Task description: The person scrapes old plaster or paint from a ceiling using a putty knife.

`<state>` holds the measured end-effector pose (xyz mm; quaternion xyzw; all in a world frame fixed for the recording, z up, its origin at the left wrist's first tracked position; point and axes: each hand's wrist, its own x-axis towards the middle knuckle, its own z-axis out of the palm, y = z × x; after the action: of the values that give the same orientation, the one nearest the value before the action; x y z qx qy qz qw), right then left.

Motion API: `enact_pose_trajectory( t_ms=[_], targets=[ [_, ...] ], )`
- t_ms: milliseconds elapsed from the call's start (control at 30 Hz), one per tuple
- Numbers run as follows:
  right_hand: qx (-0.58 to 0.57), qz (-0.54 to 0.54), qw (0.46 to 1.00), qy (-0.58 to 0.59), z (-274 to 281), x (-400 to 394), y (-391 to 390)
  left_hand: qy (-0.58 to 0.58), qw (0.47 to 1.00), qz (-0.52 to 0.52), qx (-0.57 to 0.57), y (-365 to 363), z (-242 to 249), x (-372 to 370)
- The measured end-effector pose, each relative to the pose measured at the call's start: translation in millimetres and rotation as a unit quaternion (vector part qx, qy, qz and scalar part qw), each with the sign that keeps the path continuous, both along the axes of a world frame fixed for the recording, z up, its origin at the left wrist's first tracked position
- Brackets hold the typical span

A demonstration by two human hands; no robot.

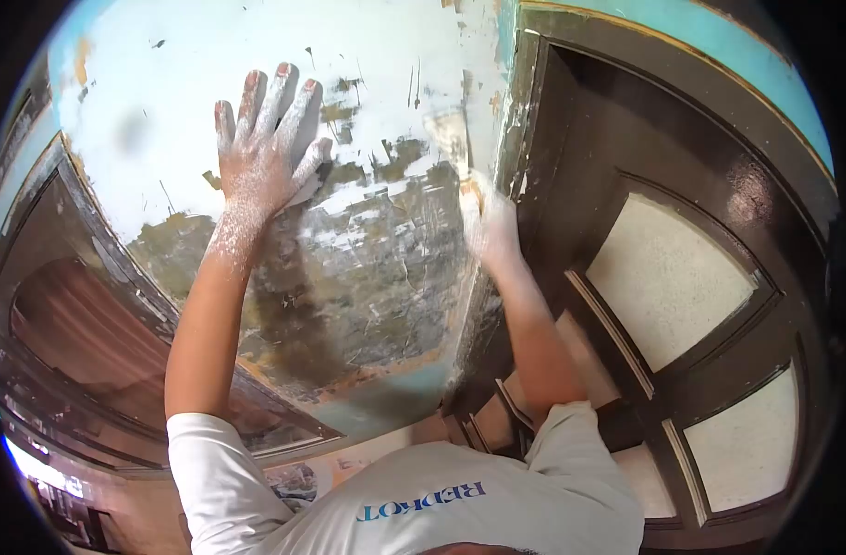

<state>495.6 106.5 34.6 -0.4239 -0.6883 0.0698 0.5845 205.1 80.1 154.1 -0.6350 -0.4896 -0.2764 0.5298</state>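
Note:
My left hand [264, 153] lies with fingers spread against the wall [367, 268], white dust covering the fingers and wrist. In my right hand [490, 227] is a putty knife [451, 139], its handle wrapped by the fingers and its blade pointing up. Motion blurs the blade, which is at the wall surface close to the door frame; whether it touches cannot be made out. The upper wall is whitish with dark nicks. Lower down, the surface is patchy grey-brown with white streaks.
A dark brown panelled door [571, 148] with pale inset panels [668, 277] stands on the right. At the left is a dark-framed window [90, 314] with a reddish curtain behind it. Turquoise paint [386, 402] shows low on the wall.

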Motion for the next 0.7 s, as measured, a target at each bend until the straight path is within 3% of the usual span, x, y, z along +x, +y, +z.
enact_pose_trajectory(
  t_ms=[100,200,233,300,367,433,533,700],
  targets=[
    [0.028,-0.009,0.999,0.016,-80.1,0.4,-6.0,0.002,1.0,-0.002,-0.002,-0.5,-4.0,-2.2],
    [0.039,-0.031,0.998,0.027,-114.7,-5.6,-21.2,-0.005,1.0,-0.004,-0.002,0.9,-7.5,-2.0],
    [-0.04,-0.033,0.997,0.057,-115.9,-9.7,-28.0,-0.006,1.0,-0.008,-0.003,1.1,-8.0,-1.9],
    [0.007,-0.028,0.996,0.079,-117.1,-14.7,-28.5,-0.004,1.0,0.005,-0.008,0.5,-9.0,-1.3],
    [-0.047,-0.007,0.996,0.07,-112.1,-13.9,-35.2,-0.014,1.0,-0.007,-0.014,0.2,-11.8,-0.6],
    [0.028,-0.016,0.999,0.033,-110.0,-19.4,-26.9,-0.009,1.0,-0.004,-0.023,-1.2,-14.8,0.0],
    [-0.006,-0.013,1.0,-0.013,-72.8,-31.4,-22.5,-0.003,1.0,0.002,-0.017,-0.1,-15.6,-0.4],
    [0.02,0.003,0.999,0.035,-33.5,-43.9,-12.7,-0.005,1.0,0.002,-0.024,-0.7,-15.1,-1.0]
  ],
)
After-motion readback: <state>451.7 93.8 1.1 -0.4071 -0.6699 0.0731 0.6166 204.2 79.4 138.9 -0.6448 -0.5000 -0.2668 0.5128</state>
